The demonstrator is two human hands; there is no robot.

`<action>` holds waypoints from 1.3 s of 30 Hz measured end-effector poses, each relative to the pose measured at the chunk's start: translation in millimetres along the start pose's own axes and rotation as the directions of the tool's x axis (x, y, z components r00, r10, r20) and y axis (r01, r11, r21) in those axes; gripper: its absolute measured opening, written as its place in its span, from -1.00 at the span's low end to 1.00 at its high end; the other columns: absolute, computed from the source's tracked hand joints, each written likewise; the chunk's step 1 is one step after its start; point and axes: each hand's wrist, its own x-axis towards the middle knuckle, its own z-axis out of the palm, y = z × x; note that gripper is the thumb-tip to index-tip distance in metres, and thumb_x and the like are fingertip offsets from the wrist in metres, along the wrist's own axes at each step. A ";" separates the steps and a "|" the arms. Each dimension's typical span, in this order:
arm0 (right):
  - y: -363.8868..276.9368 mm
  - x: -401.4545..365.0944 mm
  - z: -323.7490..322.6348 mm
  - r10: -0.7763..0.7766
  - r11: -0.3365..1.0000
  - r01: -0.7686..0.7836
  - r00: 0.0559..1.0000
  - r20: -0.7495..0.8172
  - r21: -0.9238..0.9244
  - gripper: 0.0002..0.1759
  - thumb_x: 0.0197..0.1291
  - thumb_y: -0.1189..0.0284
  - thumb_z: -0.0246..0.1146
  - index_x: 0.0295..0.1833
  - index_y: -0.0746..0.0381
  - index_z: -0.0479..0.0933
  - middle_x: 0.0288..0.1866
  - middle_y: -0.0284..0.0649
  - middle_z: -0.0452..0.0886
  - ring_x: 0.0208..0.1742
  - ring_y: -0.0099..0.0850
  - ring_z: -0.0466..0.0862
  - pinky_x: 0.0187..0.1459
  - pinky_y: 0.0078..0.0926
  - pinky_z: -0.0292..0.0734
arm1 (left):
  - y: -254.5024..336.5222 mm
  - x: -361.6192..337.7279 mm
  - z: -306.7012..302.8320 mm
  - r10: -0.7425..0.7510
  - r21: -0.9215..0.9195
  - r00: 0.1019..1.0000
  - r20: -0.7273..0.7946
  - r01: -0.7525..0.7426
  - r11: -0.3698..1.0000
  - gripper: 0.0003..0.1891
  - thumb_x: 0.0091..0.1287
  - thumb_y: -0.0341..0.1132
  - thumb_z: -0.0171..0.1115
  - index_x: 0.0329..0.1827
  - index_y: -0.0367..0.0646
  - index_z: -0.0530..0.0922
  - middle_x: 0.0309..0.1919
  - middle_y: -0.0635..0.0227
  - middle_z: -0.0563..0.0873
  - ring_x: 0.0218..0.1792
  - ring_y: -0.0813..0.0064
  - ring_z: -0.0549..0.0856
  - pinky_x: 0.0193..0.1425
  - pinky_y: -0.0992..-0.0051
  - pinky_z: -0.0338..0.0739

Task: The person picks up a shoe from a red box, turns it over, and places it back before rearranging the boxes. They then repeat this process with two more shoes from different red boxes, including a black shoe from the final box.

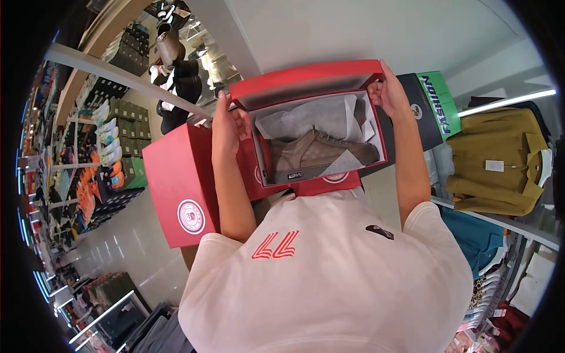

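A red shoebox [385,154] sits in front of me with its red lid [306,79] raised at the far side. Inside lies a grey-brown lace-up shoe [318,150], toe to the right, with white tissue paper [306,117] behind it and a piece over its side. My left hand [231,126] is at the lid's left end, thumb up and fingers curled in. At the right end, my right hand [388,97] grips the lid with bent fingers. Any second shoe is hidden by the paper.
Another red shoebox [170,170] with a round white logo stands at the left. Behind my right arm are a dark box [412,112] and a green box [438,100]. Clothes, including an olive shirt [500,159], hang at the right. Shoe shelves [118,141] line the left.
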 end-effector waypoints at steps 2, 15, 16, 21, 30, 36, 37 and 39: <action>4.7 4.7 5.6 -0.063 0.998 0.064 0.995 -0.076 0.013 -0.42 0.48 -0.17 0.19 0.14 0.16 0.54 -0.53 -0.34 0.55 -0.60 -0.57 0.48 -0.50 -0.56 0.41 | -7.0 10.4 -0.7 0.011 0.039 0.999 -0.039 -0.010 0.999 -0.38 0.58 0.33 -0.06 0.20 -0.06 0.55 -0.61 0.41 0.62 -0.68 0.57 0.53 -0.63 0.58 0.19; 94.3 -77.6 82.9 -0.396 0.128 0.762 0.626 0.672 -0.635 -0.58 0.23 0.15 0.47 0.04 0.23 0.68 0.06 -0.19 0.64 0.13 -0.13 0.56 0.16 -0.18 0.53 | -52.9 -15.0 29.1 0.396 -0.075 0.876 -0.275 -0.430 0.900 -0.61 0.49 -0.38 0.31 0.29 -0.27 0.43 -0.48 0.43 0.59 -0.60 0.71 0.49 -0.54 0.67 0.37; 100.8 -79.9 86.7 -0.314 0.099 0.741 0.657 0.686 -0.664 -0.54 0.21 0.14 0.48 0.07 0.24 0.67 0.13 -0.18 0.61 0.20 -0.09 0.50 0.26 -0.16 0.47 | -57.7 -15.6 31.3 0.404 -0.070 0.872 -0.276 -0.437 0.897 -0.61 0.49 -0.38 0.31 0.29 -0.27 0.42 -0.48 0.43 0.59 -0.60 0.71 0.49 -0.54 0.67 0.37; 95.7 -71.9 96.0 -0.249 0.011 0.745 0.648 0.720 -0.667 -0.54 0.18 0.06 0.48 -0.04 0.19 0.62 0.03 -0.22 0.54 0.14 -0.13 0.51 0.19 -0.14 0.50 | -65.1 -13.1 25.5 0.431 0.023 0.860 -0.272 -0.442 0.897 -0.60 0.48 -0.40 0.31 0.30 -0.26 0.41 -0.45 0.42 0.60 -0.57 0.73 0.52 -0.53 0.70 0.37; 61.5 -78.4 100.9 -0.338 0.315 0.858 0.501 0.797 -0.406 -0.55 0.31 0.21 0.43 -0.44 0.27 0.42 -0.44 -0.21 0.39 -0.26 -0.19 0.41 -0.19 -0.21 0.36 | -70.5 -19.4 34.7 0.489 0.480 0.854 -0.175 -0.360 0.800 -0.66 0.46 -0.19 0.34 0.11 -0.27 0.63 -0.34 0.38 0.72 -0.34 0.60 0.67 -0.22 0.52 0.59; 25.1 -85.2 66.7 -0.582 0.810 0.586 0.795 0.168 0.035 -0.57 0.57 0.21 0.22 -0.31 0.33 0.62 -0.36 -0.28 0.66 -0.28 -0.52 0.58 -0.25 -0.41 0.50 | -55.9 -30.7 26.0 0.351 0.038 0.930 -0.109 -0.349 0.936 -0.60 0.59 -0.07 0.15 0.10 -0.28 0.63 -0.21 0.35 0.70 -0.10 0.58 0.65 0.06 0.52 0.52; 15.6 -92.9 69.4 -0.396 0.904 0.381 0.917 0.040 0.195 -0.55 0.61 0.19 0.18 -0.21 0.34 0.69 -0.24 -0.27 0.75 -0.20 -0.56 0.66 -0.17 -0.46 0.58 | -55.1 -33.5 27.5 0.388 -0.019 0.917 -0.096 -0.391 0.920 -0.58 0.57 -0.05 0.17 0.13 -0.29 0.62 -0.17 0.33 0.70 -0.04 0.55 0.65 0.13 0.51 0.49; 4.9 -95.4 72.6 -0.426 0.868 0.392 0.903 0.051 0.303 -0.50 0.63 0.13 0.14 -0.06 0.39 0.71 -0.09 -0.19 0.79 -0.08 -0.51 0.74 -0.02 -0.52 0.63 | -47.5 -45.4 35.5 0.477 0.050 0.879 -0.013 -0.475 0.878 -0.51 0.51 0.00 0.22 0.20 -0.29 0.60 -0.07 0.27 0.71 0.04 0.48 0.64 0.21 0.43 0.48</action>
